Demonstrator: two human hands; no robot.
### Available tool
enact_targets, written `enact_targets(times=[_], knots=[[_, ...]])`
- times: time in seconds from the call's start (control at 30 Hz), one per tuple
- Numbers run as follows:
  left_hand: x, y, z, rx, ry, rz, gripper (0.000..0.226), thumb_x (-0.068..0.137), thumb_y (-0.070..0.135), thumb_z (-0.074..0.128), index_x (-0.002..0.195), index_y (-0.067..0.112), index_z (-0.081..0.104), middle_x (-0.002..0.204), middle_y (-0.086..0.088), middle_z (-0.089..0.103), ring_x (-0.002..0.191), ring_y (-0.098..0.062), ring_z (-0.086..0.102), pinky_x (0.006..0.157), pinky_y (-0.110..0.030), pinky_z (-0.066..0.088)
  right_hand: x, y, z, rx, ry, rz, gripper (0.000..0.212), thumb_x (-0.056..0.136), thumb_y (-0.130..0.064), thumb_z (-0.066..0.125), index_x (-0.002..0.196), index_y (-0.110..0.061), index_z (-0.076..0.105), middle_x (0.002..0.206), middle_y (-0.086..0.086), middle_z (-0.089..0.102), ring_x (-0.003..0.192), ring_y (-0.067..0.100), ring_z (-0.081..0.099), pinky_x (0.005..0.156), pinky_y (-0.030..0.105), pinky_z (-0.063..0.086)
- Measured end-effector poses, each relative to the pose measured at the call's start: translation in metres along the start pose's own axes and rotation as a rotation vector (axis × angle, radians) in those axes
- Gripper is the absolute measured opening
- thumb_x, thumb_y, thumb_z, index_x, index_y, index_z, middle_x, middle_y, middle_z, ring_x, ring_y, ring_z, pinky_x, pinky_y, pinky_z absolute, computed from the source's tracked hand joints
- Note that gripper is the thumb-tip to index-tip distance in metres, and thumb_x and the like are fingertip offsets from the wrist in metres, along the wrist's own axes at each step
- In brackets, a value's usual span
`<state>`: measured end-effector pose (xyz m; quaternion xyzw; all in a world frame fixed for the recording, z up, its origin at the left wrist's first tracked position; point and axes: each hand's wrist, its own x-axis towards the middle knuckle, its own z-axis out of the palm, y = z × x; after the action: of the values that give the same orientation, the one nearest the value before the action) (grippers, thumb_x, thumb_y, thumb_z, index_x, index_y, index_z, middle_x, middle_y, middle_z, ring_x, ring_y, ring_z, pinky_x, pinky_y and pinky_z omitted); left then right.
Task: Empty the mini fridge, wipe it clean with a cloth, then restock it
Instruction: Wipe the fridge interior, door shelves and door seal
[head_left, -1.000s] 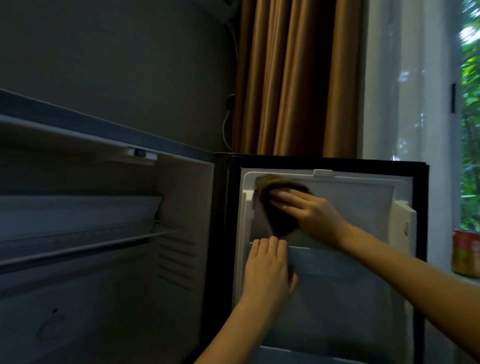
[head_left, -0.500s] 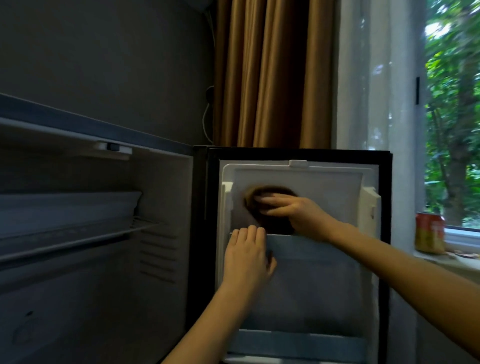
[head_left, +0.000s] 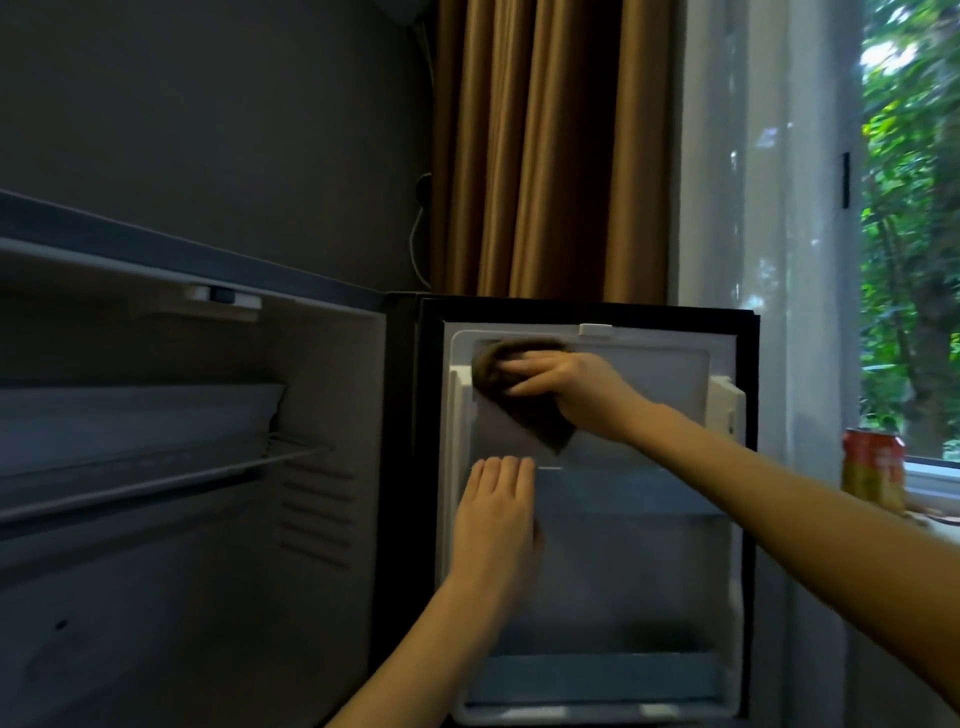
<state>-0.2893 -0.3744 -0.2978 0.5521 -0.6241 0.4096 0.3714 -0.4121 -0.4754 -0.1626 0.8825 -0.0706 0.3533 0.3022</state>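
The mini fridge stands open: its dim interior (head_left: 171, 545) with a wire shelf (head_left: 156, 478) fills the left, and the door's white inner panel (head_left: 660, 384) faces me. A dark brown cloth (head_left: 491, 366) lies against the panel's upper left. My right hand (head_left: 566, 392) presses the cloth to the panel with its fingers laid over it. My left hand (head_left: 498, 509) rests flat on the front of the translucent upper door shelf (head_left: 623, 493), fingers straight and pointing up. A lower door shelf (head_left: 597, 680) sits near the bottom.
A red and yellow can (head_left: 872, 467) stands on the window sill at the right. Brown curtains (head_left: 545, 156) and a white sheer curtain (head_left: 753, 208) hang behind the door. A cable (head_left: 418, 244) runs down the grey wall.
My right hand has slid the cloth up and to the left across the door panel. The left hand has stayed on the upper door shelf. My view has shifted slightly.
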Motion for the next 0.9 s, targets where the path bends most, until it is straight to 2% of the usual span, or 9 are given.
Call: enact_targets(times=[0.1,0.23,0.37,0.47,0.57,0.67,0.73,0.83,0.9], knots=[[0.001,-0.004,0.001,-0.010,0.032,0.007,0.051,0.054,0.017,0.082,0.102,0.008,0.069,0.090,-0.004,0.066,0.083,-0.022,0.063,0.085,-0.030,0.045,0.007,0.002,0.003,-0.078,-0.090,-0.210,0.049,0.066,0.015,0.073,0.105,-0.015,0.075,0.125,0.006,0.065,0.119,0.030,0.059,0.093,0.048,0.048],[-0.002,-0.002,-0.002,-0.033,0.032,-0.040,0.045,0.059,0.019,0.082,0.101,0.010,0.067,0.089,-0.003,0.065,0.084,-0.021,0.062,0.084,-0.030,0.049,0.005,0.011,-0.008,-0.165,-0.319,-0.407,0.056,0.065,0.010,0.077,0.111,-0.022,0.072,0.131,0.001,0.062,0.126,0.023,0.054,0.100,0.039,0.041],[-0.007,-0.004,-0.011,-0.093,0.048,-0.036,0.048,0.062,0.017,0.082,0.107,0.008,0.067,0.095,-0.005,0.066,0.090,-0.022,0.063,0.085,-0.031,0.055,-0.003,0.004,-0.008,-0.193,-0.546,-0.579,0.040,0.074,0.000,0.074,0.109,-0.020,0.073,0.137,0.000,0.057,0.133,0.022,0.046,0.109,0.034,0.033],[-0.010,-0.007,-0.013,-0.087,0.025,-0.025,0.052,0.066,0.015,0.081,0.114,0.005,0.065,0.102,-0.006,0.066,0.097,-0.023,0.064,0.097,-0.036,0.050,-0.004,-0.001,-0.013,-0.171,-0.612,-0.689,0.023,0.077,-0.008,0.075,0.097,-0.017,0.077,0.136,0.001,0.058,0.130,0.023,0.050,0.097,0.040,0.051],[-0.014,-0.009,-0.015,-0.074,0.017,-0.003,0.057,0.066,0.011,0.078,0.120,0.001,0.062,0.110,-0.010,0.065,0.105,-0.028,0.062,0.106,-0.041,0.042,0.011,-0.003,-0.019,-0.235,-0.536,-0.722,0.034,0.072,-0.004,0.079,0.102,-0.018,0.075,0.138,0.003,0.056,0.128,0.025,0.052,0.077,0.039,0.060],[-0.017,-0.010,-0.018,-0.074,0.003,-0.002,0.065,0.059,0.012,0.082,0.120,-0.001,0.061,0.114,-0.014,0.065,0.108,-0.031,0.063,0.105,-0.043,0.039,0.017,-0.010,-0.011,-0.234,-0.411,-0.638,0.046,0.068,0.000,0.081,0.109,-0.019,0.073,0.137,0.005,0.057,0.128,0.027,0.052,0.082,0.041,0.058],[-0.018,-0.011,-0.021,-0.088,0.000,0.014,0.063,0.062,0.015,0.079,0.121,-0.001,0.061,0.116,-0.014,0.065,0.109,-0.030,0.063,0.105,-0.041,0.037,0.012,-0.010,-0.004,-0.216,-0.401,-0.618,0.042,0.068,-0.003,0.082,0.106,-0.019,0.074,0.135,0.006,0.058,0.127,0.028,0.053,0.090,0.043,0.054],[-0.018,-0.016,-0.025,-0.101,0.000,0.044,0.055,0.073,0.019,0.064,0.125,0.001,0.060,0.120,-0.011,0.064,0.112,-0.027,0.061,0.106,-0.038,0.038,0.006,-0.012,-0.001,-0.183,-0.520,-0.658,0.031,0.073,-0.015,0.081,0.104,-0.016,0.075,0.134,0.007,0.059,0.129,0.029,0.050,0.104,0.044,0.043],[-0.018,-0.020,-0.028,-0.111,-0.013,0.053,0.057,0.071,0.015,0.072,0.125,0.003,0.060,0.120,-0.009,0.064,0.111,-0.025,0.062,0.102,-0.035,0.044,0.003,-0.012,-0.001,-0.158,-0.592,-0.664,0.027,0.078,-0.018,0.077,0.105,-0.015,0.075,0.134,0.005,0.059,0.131,0.028,0.049,0.104,0.044,0.045]])
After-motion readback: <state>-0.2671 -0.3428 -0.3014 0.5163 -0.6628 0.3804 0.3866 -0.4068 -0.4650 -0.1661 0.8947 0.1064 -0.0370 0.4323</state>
